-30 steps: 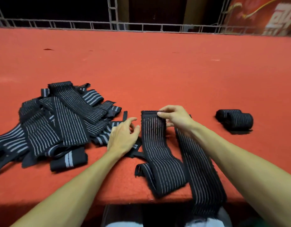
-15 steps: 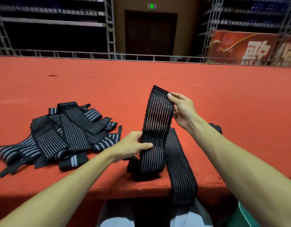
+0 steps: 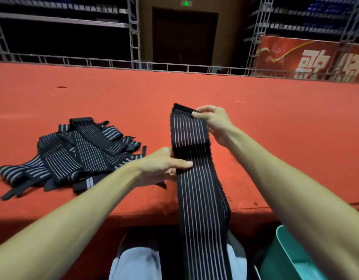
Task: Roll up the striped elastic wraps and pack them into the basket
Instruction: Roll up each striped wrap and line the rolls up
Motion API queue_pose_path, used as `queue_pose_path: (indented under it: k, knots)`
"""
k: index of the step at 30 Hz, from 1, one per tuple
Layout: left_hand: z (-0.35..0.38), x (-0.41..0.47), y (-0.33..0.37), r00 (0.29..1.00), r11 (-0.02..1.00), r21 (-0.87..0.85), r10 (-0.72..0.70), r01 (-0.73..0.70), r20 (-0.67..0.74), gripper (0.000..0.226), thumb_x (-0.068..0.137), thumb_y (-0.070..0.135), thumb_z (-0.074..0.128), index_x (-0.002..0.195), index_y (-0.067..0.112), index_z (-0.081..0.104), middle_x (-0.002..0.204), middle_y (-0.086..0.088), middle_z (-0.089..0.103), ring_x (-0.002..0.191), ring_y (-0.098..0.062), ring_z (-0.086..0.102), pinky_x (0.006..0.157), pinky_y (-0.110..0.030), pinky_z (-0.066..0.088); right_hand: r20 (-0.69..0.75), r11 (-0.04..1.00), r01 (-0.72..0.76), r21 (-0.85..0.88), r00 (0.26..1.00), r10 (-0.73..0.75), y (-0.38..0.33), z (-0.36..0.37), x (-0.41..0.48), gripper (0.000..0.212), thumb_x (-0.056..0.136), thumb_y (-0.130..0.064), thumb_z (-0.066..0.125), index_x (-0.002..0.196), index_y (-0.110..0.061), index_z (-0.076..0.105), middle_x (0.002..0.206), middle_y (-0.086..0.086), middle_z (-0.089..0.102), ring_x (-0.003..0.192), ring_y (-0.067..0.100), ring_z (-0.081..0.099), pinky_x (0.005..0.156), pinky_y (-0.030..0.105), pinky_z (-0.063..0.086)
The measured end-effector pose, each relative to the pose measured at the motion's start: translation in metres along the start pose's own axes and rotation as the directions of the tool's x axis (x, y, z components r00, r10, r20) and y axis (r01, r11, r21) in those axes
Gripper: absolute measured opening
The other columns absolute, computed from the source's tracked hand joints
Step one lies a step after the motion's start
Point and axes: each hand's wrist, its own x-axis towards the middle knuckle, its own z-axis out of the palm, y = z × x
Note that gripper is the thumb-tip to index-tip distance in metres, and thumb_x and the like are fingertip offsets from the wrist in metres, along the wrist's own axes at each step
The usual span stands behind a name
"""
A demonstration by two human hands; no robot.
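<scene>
My right grip (image 3: 213, 120) is pinching the wrap (image 3: 191, 138) at its far end, left grip (image 3: 160, 166) pinching midway; length running toward me.

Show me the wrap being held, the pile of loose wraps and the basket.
held wrap (image 3: 189, 136), head view, striped upper face.
pile of wraps (image 3: 79, 158), head view, middle of the heap.
basket (image 3: 282, 238), head view, teal rim.

Black wrap (image 3: 191, 138) with thin pale stripes, held upright, tail hanging below. Tangled heap (image 3: 77, 150) of like wraps lying flat to its left. Teal basket (image 3: 285, 255), apparently, lower right.
</scene>
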Motion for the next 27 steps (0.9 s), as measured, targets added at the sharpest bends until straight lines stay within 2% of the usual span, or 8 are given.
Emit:
queue_pose_path:
  k: [2, 6, 10, 14, 16, 19, 22, 27]
  knots:
    - [-0.006, 0.007, -0.018, 0.998, 0.998, 0.015, -0.060, 0.060, 0.003, 0.014, 0.091, 0.016, 0.060, 0.104, 0.016, 0.067, 0.086, 0.003, 0.070, 0.066, -0.008, 0.060, 0.061, -0.022, 0.049, 0.023, 0.997, -0.017, -0.071, 1.000, 0.019, 0.014, -0.002, 0.005, 0.015, 0.083, -0.001, 0.069, 0.082, -0.012, 0.059, 0.077, 0.007, 0.062, 0.062, 0.015, 0.050, 0.051, 0.026, 0.034]
    - [-0.023, 0.026, -0.057, 0.991, 0.992, 0.061, -0.109, 0.114, -0.071, 0.026, 0.095, 0.020, 0.058, 0.119, 0.015, 0.063, 0.116, -0.001, 0.069, 0.108, -0.016, 0.065, 0.092, -0.033, 0.050, 0.114, 0.984, -0.007, -0.180, 0.993, 0.028, 0.043, -0.006, 0.019, 0.017, 0.083, 0.005, 0.068, 0.078, -0.009, 0.060, 0.077, 0.010, 0.063, 0.067, 0.019, 0.059, 0.059, 0.029, 0.048]
    - [-0.039, 0.049, -0.081, 0.940, 0.923, 0.371, 0.035, 0.099, -0.338, 0.005, 0.090, 0.016, 0.063, 0.096, 0.016, 0.062, 0.084, 0.001, 0.067, 0.063, -0.001, 0.058, 0.058, -0.021, 0.043, 0.067, 0.920, 0.047, -0.388, 0.998, -0.023, 0.072, -0.005, 0.044, 0.014, 0.080, -0.002, 0.075, 0.078, -0.012, 0.065, 0.071, 0.003, 0.067, 0.059, 0.011, 0.064, 0.056, 0.021, 0.052]
    - [-0.053, 0.075, -0.088, 0.892, 0.773, 0.627, 0.217, 0.091, -0.397, 0.026, 0.082, 0.017, 0.071, 0.098, 0.019, 0.051, 0.074, -0.004, 0.059, 0.053, -0.011, 0.053, 0.054, -0.029, 0.045, 0.045, 0.816, 0.099, -0.569, 0.995, -0.090, 0.103, 0.000, 0.078, 0.009, 0.078, -0.014, 0.079, 0.082, -0.015, 0.071, 0.078, 0.002, 0.069, 0.065, 0.009, 0.062, 0.058, 0.017, 0.047]
    - [-0.057, 0.089, -0.089, 0.869, 0.750, 0.651, 0.244, 0.112, -0.430, 0.039, 0.081, 0.019, 0.073, 0.104, 0.027, 0.042, 0.072, 0.002, 0.055, 0.056, -0.009, 0.052, 0.056, -0.026, 0.041, 0.037, 0.767, 0.102, -0.633, 0.994, -0.102, 0.117, 0.003, 0.094, 0.008, 0.080, -0.017, 0.077, 0.085, -0.015, 0.072, 0.083, 0.000, 0.070, 0.076, 0.011, 0.063, 0.059, 0.013, 0.043]
    - [-0.071, 0.109, -0.095, 0.828, 0.739, 0.651, 0.248, 0.175, -0.504, 0.054, 0.080, 0.024, 0.073, 0.121, 0.026, 0.038, 0.078, 0.003, 0.056, 0.076, -0.016, 0.057, 0.078, -0.036, 0.046, -0.008, 0.775, 0.048, -0.630, 0.998, -0.069, 0.139, 0.007, 0.119, 0.008, 0.081, -0.019, 0.076, 0.086, -0.014, 0.071, 0.086, 0.003, 0.071, 0.077, 0.016, 0.064, 0.053, 0.010, 0.045]
    - [-0.079, 0.121, -0.109, 0.823, 0.694, 0.682, 0.234, 0.231, -0.517, 0.064, 0.081, 0.029, 0.070, 0.133, 0.024, 0.032, 0.081, 0.008, 0.051, 0.082, -0.013, 0.054, 0.092, -0.037, 0.038, -0.003, 0.752, 0.025, -0.658, 0.999, -0.036, 0.162, 0.012, 0.139, 0.007, 0.080, -0.022, 0.077, 0.083, -0.018, 0.071, 0.089, 0.002, 0.072, 0.089, 0.017, 0.065, 0.075, 0.028, 0.052]
    - [-0.082, 0.128, -0.121, 0.816, 0.582, 0.777, 0.314, 0.238, -0.485, 0.033, 0.085, 0.037, 0.064, 0.117, 0.034, 0.053, 0.103, 0.012, 0.038, 0.103, -0.008, 0.037, 0.091, -0.027, 0.028, 0.060, 0.709, 0.032, -0.705, 0.998, 0.015, 0.197, 0.019, 0.151, 0.006, 0.080, -0.026, 0.076, 0.084, -0.024, 0.072, 0.094, -0.002, 0.072, 0.094, 0.013, 0.063, 0.082, 0.025, 0.047]
